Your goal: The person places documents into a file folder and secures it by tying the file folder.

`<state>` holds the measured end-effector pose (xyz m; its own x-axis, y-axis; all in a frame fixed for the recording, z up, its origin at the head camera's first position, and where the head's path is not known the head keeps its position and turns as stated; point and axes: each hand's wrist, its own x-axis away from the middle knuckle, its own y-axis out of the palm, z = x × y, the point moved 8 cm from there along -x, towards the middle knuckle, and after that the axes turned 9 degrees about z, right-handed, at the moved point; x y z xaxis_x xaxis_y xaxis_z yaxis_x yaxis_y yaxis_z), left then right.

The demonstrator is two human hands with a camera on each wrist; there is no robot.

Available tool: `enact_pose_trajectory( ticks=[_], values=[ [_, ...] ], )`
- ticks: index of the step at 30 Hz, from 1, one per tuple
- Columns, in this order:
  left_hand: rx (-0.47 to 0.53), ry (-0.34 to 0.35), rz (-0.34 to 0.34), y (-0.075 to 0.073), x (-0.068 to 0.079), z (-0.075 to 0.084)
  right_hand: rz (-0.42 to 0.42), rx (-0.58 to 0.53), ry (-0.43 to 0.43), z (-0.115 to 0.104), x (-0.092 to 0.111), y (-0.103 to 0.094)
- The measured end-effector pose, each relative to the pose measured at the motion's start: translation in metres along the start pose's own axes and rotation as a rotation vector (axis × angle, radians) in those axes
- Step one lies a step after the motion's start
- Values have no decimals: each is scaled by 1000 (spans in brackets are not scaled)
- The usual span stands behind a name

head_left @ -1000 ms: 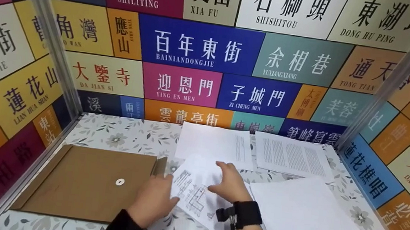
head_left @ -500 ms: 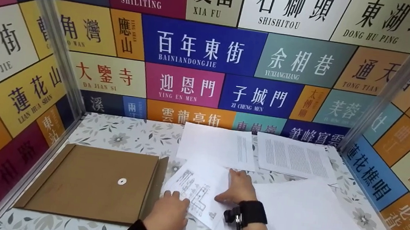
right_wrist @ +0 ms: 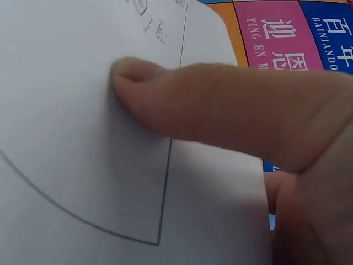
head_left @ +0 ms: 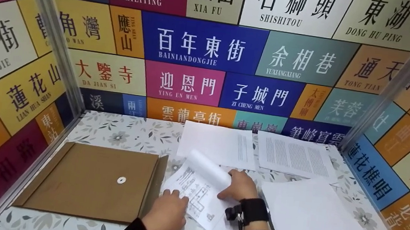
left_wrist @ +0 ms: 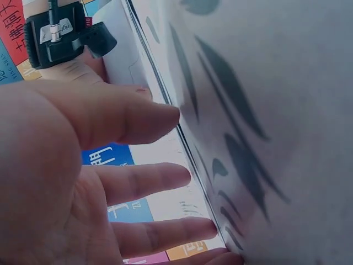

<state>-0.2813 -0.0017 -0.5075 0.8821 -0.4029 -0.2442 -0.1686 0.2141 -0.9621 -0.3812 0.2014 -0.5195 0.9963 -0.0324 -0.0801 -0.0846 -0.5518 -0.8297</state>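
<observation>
Two bare hands work at one piece of drawing paper (head_left: 199, 204) in the head view. The paper lies at the near middle of the leaf-patterned table (head_left: 101, 127), its far end curled up and over. The right hand (head_left: 243, 187) pinches its right side; the left hand (head_left: 169, 212) rests at its left edge, the two hands well apart. To the left lies a brown envelope (head_left: 87, 186) with a white round button (head_left: 121, 180). To the right lies a blank white sheet (head_left: 316, 218); at the far side lie a partly printed sheet (head_left: 213, 142) and, right of it, a text-filled sheet (head_left: 294, 155).

In the left wrist view, the left hand's fingers (left_wrist: 160, 234) are extended and spaced apart, the thumb separate from them; whether they press on anything cannot be told.

In the right wrist view, the right thumb (right_wrist: 204, 102) lies across the paper's line-marked face, and part of a finger shows behind its edge. Coloured wall panels (right_wrist: 273, 36) stand beyond.
</observation>
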Motion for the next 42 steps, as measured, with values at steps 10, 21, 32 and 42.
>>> enact_pose_trajectory(
  ticks=[10,21,32,42],
  values=[
    [110,-19,147,-19,-8,-6,-75,-339,-53,-7,5,-27],
    [380,-197,493,-65,-12,-37,-30,-826,-57,-5,17,-95],
    [854,-298,384,-58,-12,-38,113,-1183,-40,-43,14,-77],
    [1023,-360,634,-74,-7,-60,18,-1182,-32,-57,12,-56]
  ],
)
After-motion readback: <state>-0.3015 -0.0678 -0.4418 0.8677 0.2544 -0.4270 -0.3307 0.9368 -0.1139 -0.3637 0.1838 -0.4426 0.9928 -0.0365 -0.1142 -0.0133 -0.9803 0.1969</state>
